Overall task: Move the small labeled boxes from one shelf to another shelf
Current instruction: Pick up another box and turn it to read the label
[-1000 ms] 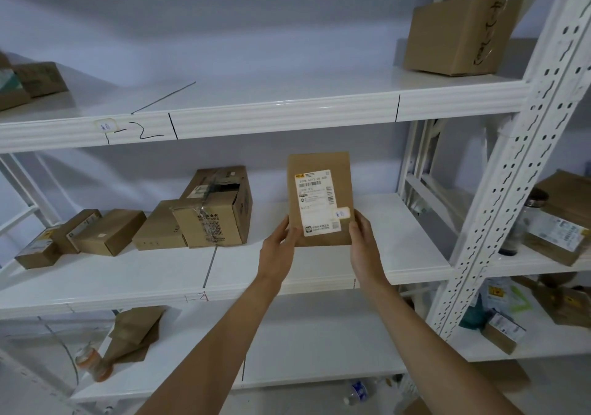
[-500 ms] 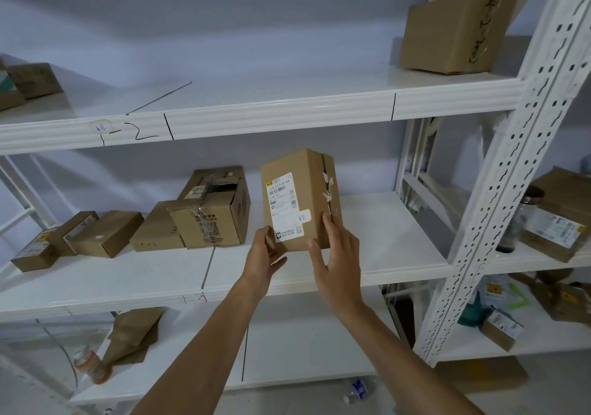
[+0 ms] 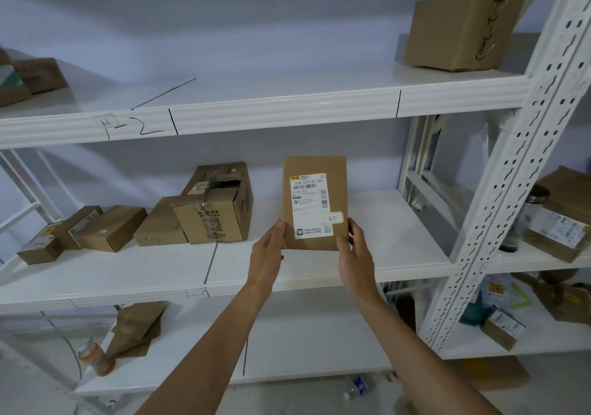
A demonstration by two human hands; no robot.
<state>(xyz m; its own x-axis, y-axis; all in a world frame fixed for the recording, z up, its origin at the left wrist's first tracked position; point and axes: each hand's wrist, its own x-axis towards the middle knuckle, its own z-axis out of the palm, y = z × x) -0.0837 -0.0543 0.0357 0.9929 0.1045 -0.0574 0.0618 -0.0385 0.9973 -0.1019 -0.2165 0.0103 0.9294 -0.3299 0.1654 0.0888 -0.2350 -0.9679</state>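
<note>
A small brown cardboard box [image 3: 314, 165] with a white shipping label stands upright in front of the middle shelf [image 3: 319, 274], label facing me. My left hand [image 3: 267, 254] grips its lower left edge and my right hand [image 3: 355, 254] grips its lower right edge. Several other small labelled boxes [image 3: 108, 227] lie on the left part of the same shelf, beside a taped carton [image 3: 217, 203]. I cannot tell whether the held box touches the shelf board.
The upper shelf [image 3: 287, 107] carries a large carton [image 3: 460, 27] at the right and boxes [image 3: 35, 75] at the far left. A perforated white upright [image 3: 524, 165] divides off a right bay with more parcels [image 3: 563, 219]. A brown bag and bottle [image 3: 96, 357] lie on the bottom shelf.
The box was turned so its side showed half a second ago; now its labelled face points at me again, held from both lower edges, slightly further right.
</note>
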